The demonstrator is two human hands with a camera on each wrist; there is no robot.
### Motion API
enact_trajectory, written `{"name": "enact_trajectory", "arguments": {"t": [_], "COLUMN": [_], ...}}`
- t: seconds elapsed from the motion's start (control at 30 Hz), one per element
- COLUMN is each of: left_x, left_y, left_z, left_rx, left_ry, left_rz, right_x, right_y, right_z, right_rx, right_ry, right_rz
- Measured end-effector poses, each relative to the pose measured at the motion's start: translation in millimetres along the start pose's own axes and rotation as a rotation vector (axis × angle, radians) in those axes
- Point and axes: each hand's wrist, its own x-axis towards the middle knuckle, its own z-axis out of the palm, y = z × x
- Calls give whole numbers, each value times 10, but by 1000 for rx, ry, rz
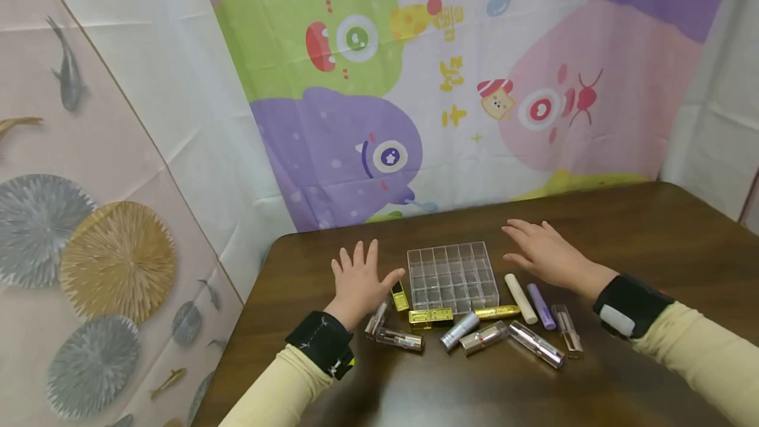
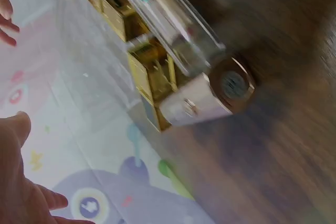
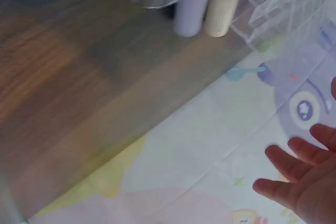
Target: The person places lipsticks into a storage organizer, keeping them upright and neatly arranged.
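My left hand (image 1: 360,285) is spread with straight fingers, left of a clear compartment organizer (image 1: 452,275), and holds nothing. On the organizer's right side my right hand (image 1: 548,254) hovers with its fingers extended, also holding nothing. Lipstick tubes lie scattered in front of the organizer: a gold one (image 1: 431,317), a silver one (image 1: 459,330), a cream one (image 1: 520,298), a purple one (image 1: 541,306) and several clear-cased ones, such as one at the front right (image 1: 536,344). Close by the left thumb is a small gold-and-black tube (image 1: 400,296). A pinkish tube (image 2: 197,100) shows large in the left wrist view.
The dark wooden table (image 1: 652,242) backs onto a cartoon-printed curtain (image 1: 462,170). A patterned cloth (image 1: 118,170) hangs to the left. Dark bands (image 1: 320,342) are strapped round both wrists.
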Motion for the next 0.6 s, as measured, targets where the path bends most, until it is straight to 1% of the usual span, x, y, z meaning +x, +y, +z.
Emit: {"name": "enact_trajectory", "arguments": {"t": [0.1,0.17,0.27,0.33,0.4,0.5,0.6], "left_x": [-36,-75,-162,-219,-275,-341,-396], "left_y": [66,111,185,237,298,392,475], "left_z": [-2,6,18,32,44,86,162], "left_rx": [-4,11,41,61,76,114,159], "left_ry": [-2,9,47,84,102,100,85], "left_rz": [39,75,144,204,260,342,420], "right_x": [14,23,48,72,93,103,92], "right_y": [-85,-137,-216,-271,-331,-422,-514], "right_z": [-4,8,56,99,148,226,307], "right_rx": [-4,-15,-24,-30,-24,-8,7], "right_ry": [0,10,56,101,140,175,157], "right_rz": [-56,-104,-198,-273,-346,-451,-526]}}
